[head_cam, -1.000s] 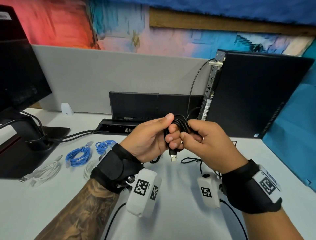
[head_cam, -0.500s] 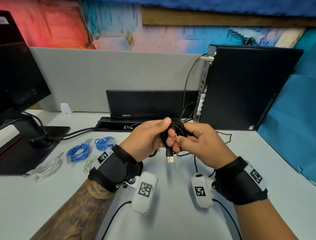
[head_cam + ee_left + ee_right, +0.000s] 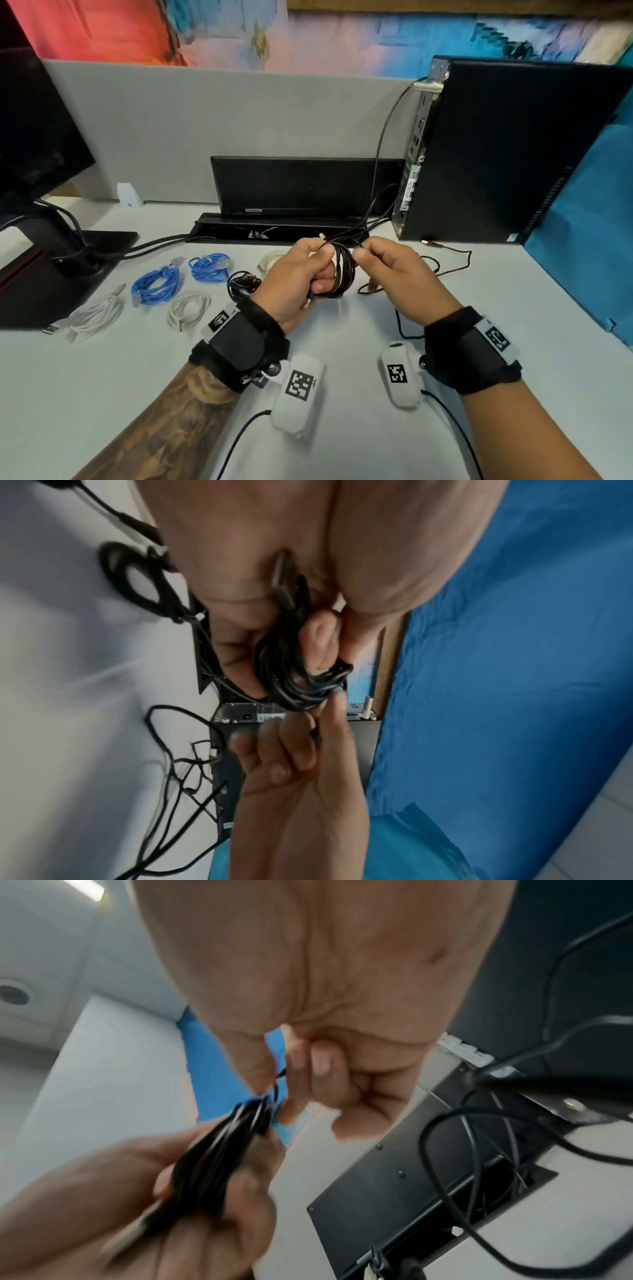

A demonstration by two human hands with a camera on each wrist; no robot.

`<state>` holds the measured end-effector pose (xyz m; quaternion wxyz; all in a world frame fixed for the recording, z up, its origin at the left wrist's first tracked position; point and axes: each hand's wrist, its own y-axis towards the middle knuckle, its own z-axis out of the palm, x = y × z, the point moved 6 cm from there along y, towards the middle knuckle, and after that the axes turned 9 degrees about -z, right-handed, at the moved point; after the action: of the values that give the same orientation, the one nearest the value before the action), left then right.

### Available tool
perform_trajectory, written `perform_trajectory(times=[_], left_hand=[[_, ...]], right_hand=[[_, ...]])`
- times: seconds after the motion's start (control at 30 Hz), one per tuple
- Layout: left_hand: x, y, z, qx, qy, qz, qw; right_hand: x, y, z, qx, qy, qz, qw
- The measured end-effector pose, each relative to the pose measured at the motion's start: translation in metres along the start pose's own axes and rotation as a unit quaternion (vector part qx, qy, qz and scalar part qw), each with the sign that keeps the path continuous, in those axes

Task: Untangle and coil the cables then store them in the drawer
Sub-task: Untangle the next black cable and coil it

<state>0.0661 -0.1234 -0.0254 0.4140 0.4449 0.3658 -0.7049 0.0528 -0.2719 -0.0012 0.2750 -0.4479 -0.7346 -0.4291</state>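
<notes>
A black cable coil (image 3: pixel 343 272) hangs above the desk, gripped by my left hand (image 3: pixel 301 274) with fingers curled through its loops. My right hand (image 3: pixel 387 263) pinches a strand of the same cable at the coil's upper right. The left wrist view shows the black cable coil (image 3: pixel 291 669) wrapped round my left fingers, its USB plug (image 3: pixel 279 572) against the palm. In the right wrist view my thumb and forefinger nip the thin cable strand (image 3: pixel 279 1080) next to the blurred coil (image 3: pixel 219 1153). Loose black cable (image 3: pixel 442 270) trails on the desk behind my right hand.
Coiled cables lie on the desk at left: two blue (image 3: pixel 156 286) (image 3: pixel 210 267), two white (image 3: pixel 90 317) (image 3: pixel 188 308), one black (image 3: pixel 241 282), one cream (image 3: pixel 270 260). A monitor stand (image 3: pixel 65 253) is far left, a cable tray (image 3: pixel 274 229) behind, a PC tower (image 3: pixel 507 150) right.
The coil has turned in my left hand and the USB plug no longer hangs below it. My right hand moved from gripping the coil to pinching a strand at its top.
</notes>
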Motion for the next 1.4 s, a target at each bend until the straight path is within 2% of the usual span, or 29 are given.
perform_trajectory(times=[0.13,0.23,0.3,0.37,0.43,0.53,0.67,0.8,0.93,1.07,1.17,1.27,1.4], left_hand=[[0.020,0.001,0.002,-0.009,0.121,0.014,0.992],[0.029,0.005,0.003,-0.016,0.144,0.016,0.989],[0.034,0.005,-0.002,-0.027,0.106,0.002,0.994],[0.039,0.002,-0.005,-0.036,0.061,-0.008,0.997],[0.044,0.000,-0.009,-0.050,0.021,-0.012,0.998],[0.044,0.002,-0.014,-0.064,-0.025,-0.008,0.998],[0.045,0.003,-0.016,-0.051,-0.021,0.001,0.998],[0.045,0.001,-0.014,-0.036,-0.001,-0.002,0.999],[0.041,0.000,-0.015,-0.029,0.048,0.006,0.998],[0.040,-0.001,-0.017,-0.046,0.035,-0.017,0.998],[0.043,-0.002,-0.015,-0.057,0.018,-0.022,0.998],[0.050,-0.003,-0.008,-0.044,0.019,-0.034,0.998],[0.055,-0.005,0.000,-0.011,0.077,-0.060,0.995]], right_hand=[[-0.009,0.003,-0.019,-0.101,-0.011,0.003,0.995],[-0.023,0.003,-0.012,-0.132,0.023,0.041,0.990],[-0.032,0.003,-0.004,-0.115,0.086,0.086,0.986],[-0.036,0.003,0.004,-0.058,0.083,0.106,0.989],[-0.039,0.001,0.012,0.014,0.043,0.106,0.993],[-0.038,-0.001,0.020,0.051,0.079,0.097,0.991],[-0.037,-0.002,0.019,0.029,0.102,0.108,0.988],[-0.038,-0.006,0.027,0.010,0.235,0.170,0.957],[-0.039,-0.006,0.030,-0.012,0.261,0.179,0.949],[-0.043,-0.007,0.032,-0.037,0.336,0.207,0.918],[-0.042,-0.007,0.034,-0.033,0.298,0.191,0.934],[-0.040,-0.004,0.020,-0.090,0.177,0.123,0.972],[-0.031,-0.002,-0.003,-0.138,0.043,0.051,0.988]])
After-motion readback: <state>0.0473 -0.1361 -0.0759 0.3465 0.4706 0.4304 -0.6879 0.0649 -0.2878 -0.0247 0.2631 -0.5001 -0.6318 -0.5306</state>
